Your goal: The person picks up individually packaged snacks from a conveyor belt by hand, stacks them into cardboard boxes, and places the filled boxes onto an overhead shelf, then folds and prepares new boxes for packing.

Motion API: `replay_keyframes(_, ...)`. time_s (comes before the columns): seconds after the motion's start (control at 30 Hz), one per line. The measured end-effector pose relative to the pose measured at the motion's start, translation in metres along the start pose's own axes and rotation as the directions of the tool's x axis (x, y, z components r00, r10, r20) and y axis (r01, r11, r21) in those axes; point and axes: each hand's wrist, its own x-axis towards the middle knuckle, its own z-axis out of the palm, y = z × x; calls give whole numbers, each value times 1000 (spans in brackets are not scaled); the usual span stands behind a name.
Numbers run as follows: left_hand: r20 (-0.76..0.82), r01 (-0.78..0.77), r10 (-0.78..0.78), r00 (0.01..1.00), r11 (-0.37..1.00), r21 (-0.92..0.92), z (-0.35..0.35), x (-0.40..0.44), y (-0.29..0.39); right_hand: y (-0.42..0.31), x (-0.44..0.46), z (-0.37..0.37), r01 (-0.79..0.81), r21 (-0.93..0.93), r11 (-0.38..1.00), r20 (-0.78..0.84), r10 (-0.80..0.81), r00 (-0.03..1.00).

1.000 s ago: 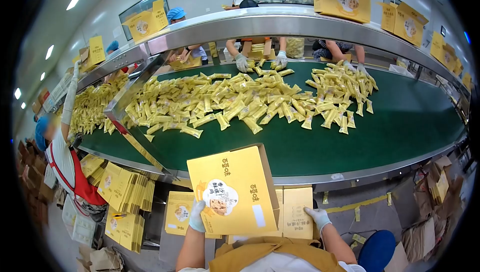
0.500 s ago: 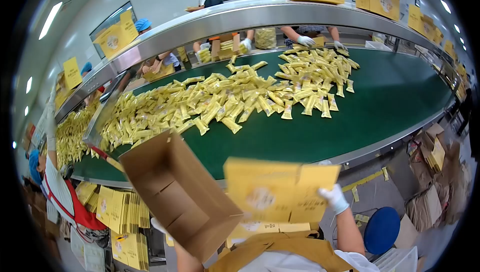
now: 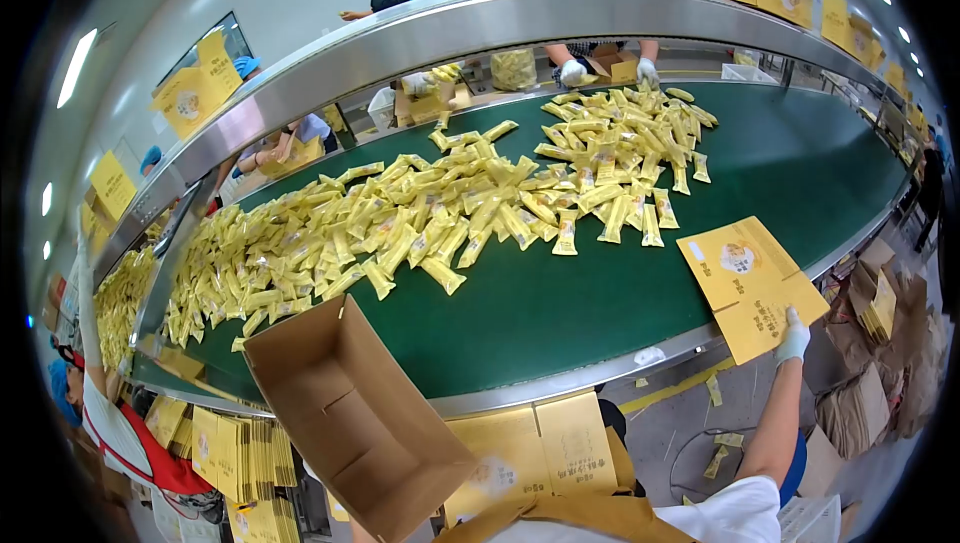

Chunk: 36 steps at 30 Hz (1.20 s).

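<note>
Right hand [image 3: 795, 337] grips a flat, printed yellow cardboard sheet [image 3: 748, 285] near its edge. Left hand hidden, grip undeterminable; open rectangular box [image 3: 350, 413] shows plain brown interior.

At seven o'clock, the open box [image 3: 340, 423] shows plain brown cardboard, matt and smooth, lightly creased. The yellow carton [image 3: 735, 278] at three o'clock is printed cardboard with a flat, even face. Crinkled, glossy plastic film wraps the packets [image 3: 400, 215] from centre toward nine o'clock. Beneath them, the green belt [image 3: 560, 318] looks smooth, with a soft sheen. The beam [image 3: 480, 33] arching across twelve o'clock is smooth metal, brushed-looking and reflective. At six o'clock, the tan apron [image 3: 560, 515] is matt, wrinkled cloth.
</note>
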Motion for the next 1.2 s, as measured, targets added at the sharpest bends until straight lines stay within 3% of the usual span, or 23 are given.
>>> replay_keyframes(0.17, -76, -2, 6, 997, 999, 52, 2, 15, -17, 26, 34, 91, -191, -79, 979, 151, 201, 968)
replay_keyframes(0.3, -128, 8, 3, 992, 997, 78, 4, 28, -27, 67, 37, 217, -301, -143, 943, 350, 332, 876)
replay_keyframes(0.37, -163, 21, -6, 987, 995, 94, 1, 29, -40, 118, 47, 279, -324, -127, 938, 371, 348, 861)
replay_keyframes(0.5, -217, 39, -17, 976, 994, 98, -3, 25, -53, 170, -3, 396, -452, -49, 891, 535, 405, 741)
replay_keyframes(0.53, -226, 48, -24, 974, 994, 98, -3, 24, -55, 169, -25, 422, -509, -75, 858, 511, 471, 719)
replay_keyframes(0.6, -227, 59, -35, 973, 993, 98, -4, 24, -59, 203, -51, 462, -530, -28, 848, 595, 440, 673)
replay_keyframes(0.67, -230, 65, -41, 972, 993, 97, -5, 22, -61, 205, -90, 481, -503, 78, 861, 692, 316, 649)
replay_keyframes(0.87, -220, 88, -72, 973, 994, 62, -11, 13, -65, 160, -137, 483, -355, 28, 934, 754, 214, 621)
replay_keyframes(1.0, -185, 118, -113, 976, 993, 15, -16, 8, -74, 131, -170, 469, -116, 38, 993, 816, 36, 576)
replay_keyframes(1.13, -132, 148, -150, 980, 989, -24, -20, 0, -83, 93, -226, 464, 131, -151, 980, 793, 40, 608)
replay_keyframes(1.2, -106, 171, -175, 979, 984, -45, -21, -5, -89, 82, -258, 461, 246, -151, 958, 812, -22, 584)
